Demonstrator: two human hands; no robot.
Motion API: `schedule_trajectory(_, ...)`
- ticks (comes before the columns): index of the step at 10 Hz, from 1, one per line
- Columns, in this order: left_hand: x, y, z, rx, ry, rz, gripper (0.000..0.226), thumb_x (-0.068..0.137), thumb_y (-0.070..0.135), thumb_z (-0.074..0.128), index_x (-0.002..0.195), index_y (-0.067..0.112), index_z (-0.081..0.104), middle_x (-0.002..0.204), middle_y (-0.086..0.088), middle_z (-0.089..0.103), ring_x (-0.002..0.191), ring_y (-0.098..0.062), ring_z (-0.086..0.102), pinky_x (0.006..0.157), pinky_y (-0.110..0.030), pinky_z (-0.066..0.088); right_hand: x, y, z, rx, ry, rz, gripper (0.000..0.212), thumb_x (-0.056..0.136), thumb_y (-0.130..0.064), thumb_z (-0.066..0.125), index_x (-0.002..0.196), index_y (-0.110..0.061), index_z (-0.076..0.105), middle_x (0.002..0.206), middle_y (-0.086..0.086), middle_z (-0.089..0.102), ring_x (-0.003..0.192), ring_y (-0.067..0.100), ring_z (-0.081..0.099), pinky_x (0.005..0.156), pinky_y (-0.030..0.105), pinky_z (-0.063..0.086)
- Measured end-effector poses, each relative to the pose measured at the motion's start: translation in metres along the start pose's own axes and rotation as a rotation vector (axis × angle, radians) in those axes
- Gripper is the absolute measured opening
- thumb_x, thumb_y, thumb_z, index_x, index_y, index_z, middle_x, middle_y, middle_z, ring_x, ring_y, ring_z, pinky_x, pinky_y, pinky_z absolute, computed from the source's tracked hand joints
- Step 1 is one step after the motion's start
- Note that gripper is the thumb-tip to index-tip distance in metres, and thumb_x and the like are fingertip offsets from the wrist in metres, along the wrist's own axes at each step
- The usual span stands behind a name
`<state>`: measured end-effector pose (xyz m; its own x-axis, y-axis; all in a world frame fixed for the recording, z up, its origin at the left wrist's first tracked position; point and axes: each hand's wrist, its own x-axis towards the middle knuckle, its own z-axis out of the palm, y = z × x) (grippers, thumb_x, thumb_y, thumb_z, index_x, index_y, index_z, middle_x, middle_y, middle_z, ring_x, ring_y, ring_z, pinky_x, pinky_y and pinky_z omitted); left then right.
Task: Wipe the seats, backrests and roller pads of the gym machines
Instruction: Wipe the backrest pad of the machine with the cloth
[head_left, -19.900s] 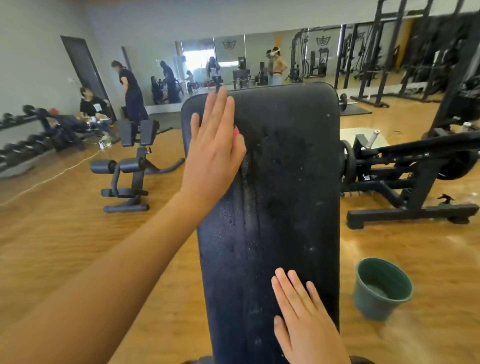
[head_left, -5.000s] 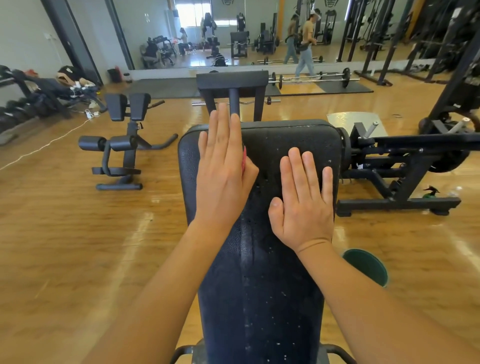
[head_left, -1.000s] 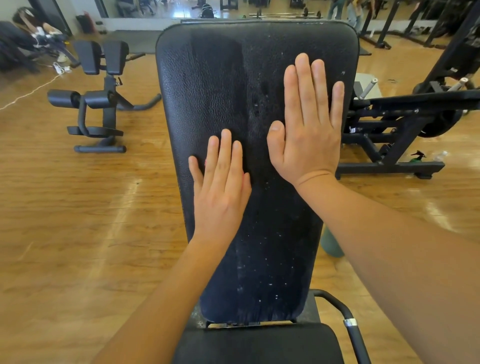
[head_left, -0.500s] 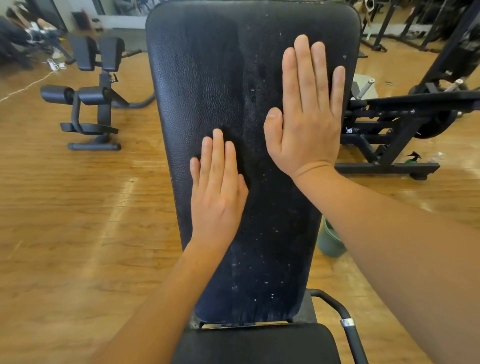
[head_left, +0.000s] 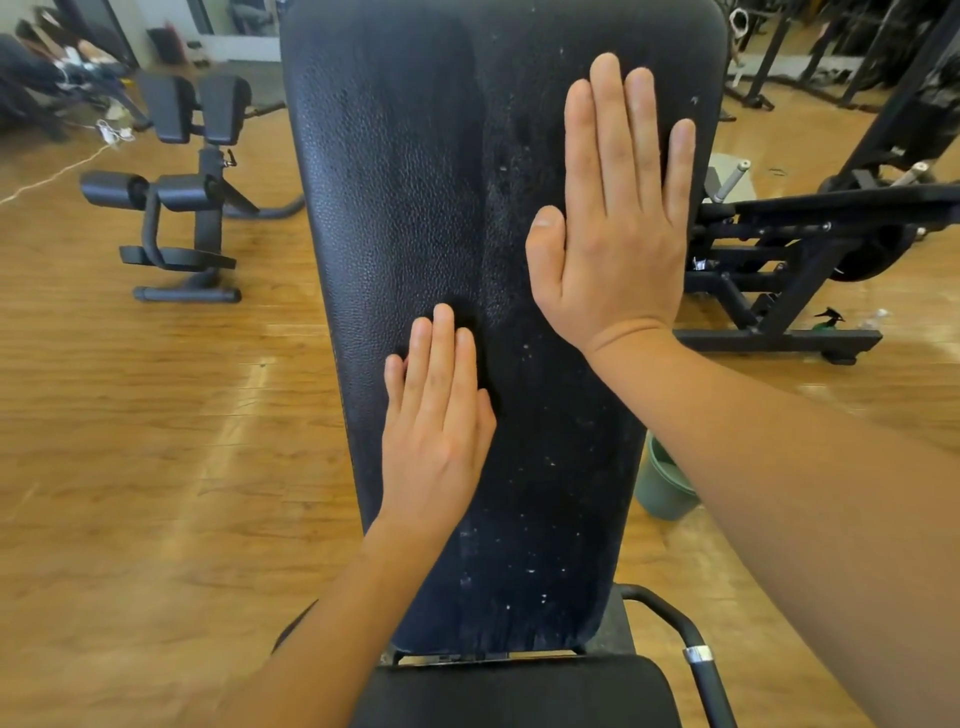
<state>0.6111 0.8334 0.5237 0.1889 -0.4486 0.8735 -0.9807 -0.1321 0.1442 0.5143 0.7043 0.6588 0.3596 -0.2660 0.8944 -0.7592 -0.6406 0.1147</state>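
The black pebbled-vinyl backrest (head_left: 415, 182) fills the middle of the view, with both bare hands flat on it. The left hand (head_left: 441, 421) presses its lower middle, fingers (head_left: 442, 353) straight and together, the padding dented at their tips. The right hand (head_left: 613, 228) lies palm-down on the backrest's upper right, fingers straight and close, thumb set apart. Pale specks dot the vinyl's right half. Below the backrest is the black padded seat (head_left: 519, 691). A green plastic bucket (head_left: 662, 488) stands on the glossy wooden floor (head_left: 156, 467) just right of the backrest; a black roller-pad machine (head_left: 182, 192) stands left of it and a black steel-framed machine (head_left: 779, 260) right. The backrest's long axis runs from the seat up and away.
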Motion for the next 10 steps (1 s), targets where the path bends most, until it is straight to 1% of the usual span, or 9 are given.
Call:
schedule_trajectory(1,-0.020,0.002,0.005,-0.001,-0.033,-0.022,0.049,0.107,0.010,0.040,0.153,-0.003,0.028,0.164,-0.017,0.016,0.158,-0.026,0.005,0.129,-0.045,0.009,0.000,-0.001,0.000,0.020,0.004,-0.008,0.065,0.100,-0.031,0.035,0.159,-0.004,0.029,0.166,0.014,0.028,0.155,0.033,0.024,0.127,0.053,0.014)
schedule_trajectory(2,-0.045,0.002,0.007,0.016,-0.065,0.011,0.045,0.109,0.013,0.037,0.150,-0.003,0.031,0.163,-0.018,0.019,0.158,-0.026,0.007,0.129,-0.044,0.009,0.000,0.001,0.001,0.027,-0.002,-0.005,0.066,0.100,-0.031,0.034,0.160,-0.004,0.027,0.166,0.015,0.027,0.155,0.033,0.022,0.127,0.054,0.014)
schedule_trajectory(4,-0.045,0.008,0.006,0.009,-0.038,-0.050,0.045,0.110,0.015,0.034,0.151,-0.003,0.029,0.163,-0.015,0.018,0.159,-0.025,0.008,0.129,-0.043,0.008,0.000,0.001,0.001,0.045,0.000,-0.007,0.067,0.099,-0.030,0.036,0.160,-0.003,0.027,0.166,0.015,0.026,0.155,0.034,0.021,0.127,0.054,0.012)
schedule_trajectory(5,-0.050,0.006,0.009,0.029,-0.014,-0.042,0.042,0.111,0.016,0.035,0.148,-0.003,0.034,0.160,-0.021,0.026,0.158,-0.026,0.009,0.129,-0.043,0.009,-0.001,0.000,0.001,0.047,0.006,-0.014,0.066,0.099,-0.030,0.036,0.159,-0.003,0.028,0.166,0.016,0.027,0.155,0.034,0.022,0.127,0.054,0.012)
schedule_trajectory(6,-0.070,0.006,0.013,0.024,-0.036,-0.034,0.040,0.110,0.014,0.038,0.146,-0.003,0.037,0.154,-0.024,0.033,0.158,-0.027,0.011,0.129,-0.044,0.012,-0.001,0.001,0.001,0.039,0.002,-0.013,0.066,0.099,-0.030,0.036,0.159,-0.003,0.028,0.166,0.015,0.027,0.155,0.034,0.022,0.127,0.054,0.012)
schedule_trajectory(7,-0.108,0.006,0.011,0.043,-0.156,0.001,0.037,0.110,0.016,0.034,0.141,-0.003,0.042,0.154,-0.022,0.033,0.152,-0.034,0.026,0.121,-0.053,0.026,-0.001,0.000,0.000,0.041,0.002,-0.005,0.067,0.099,-0.030,0.037,0.159,-0.003,0.029,0.166,0.015,0.028,0.155,0.034,0.023,0.127,0.054,0.012)
schedule_trajectory(8,-0.122,0.008,0.010,0.065,-0.204,0.003,0.037,0.109,0.016,0.035,0.140,-0.002,0.043,0.156,-0.019,0.031,0.143,-0.038,0.035,0.115,-0.056,0.028,-0.001,0.000,0.000,0.033,-0.005,-0.008,0.066,0.099,-0.031,0.036,0.159,-0.004,0.028,0.166,0.015,0.027,0.155,0.034,0.023,0.127,0.054,0.013)
schedule_trajectory(9,-0.109,0.007,0.005,0.019,-0.156,0.002,0.039,0.110,0.017,0.034,0.143,-0.002,0.040,0.158,-0.017,0.030,0.156,-0.028,0.017,0.124,-0.049,0.017,0.000,0.000,0.000,0.034,-0.005,-0.009,0.066,0.099,-0.031,0.036,0.159,-0.004,0.028,0.166,0.014,0.027,0.155,0.034,0.023,0.127,0.053,0.013)
schedule_trajectory(10,-0.091,0.000,0.008,0.025,-0.068,-0.036,0.038,0.111,0.017,0.034,0.143,-0.003,0.040,0.153,-0.022,0.035,0.158,-0.024,0.012,0.128,-0.045,0.009,-0.002,0.000,0.001,0.038,0.000,-0.010,0.066,0.099,-0.030,0.037,0.159,-0.004,0.030,0.165,0.015,0.028,0.155,0.034,0.024,0.127,0.054,0.014)
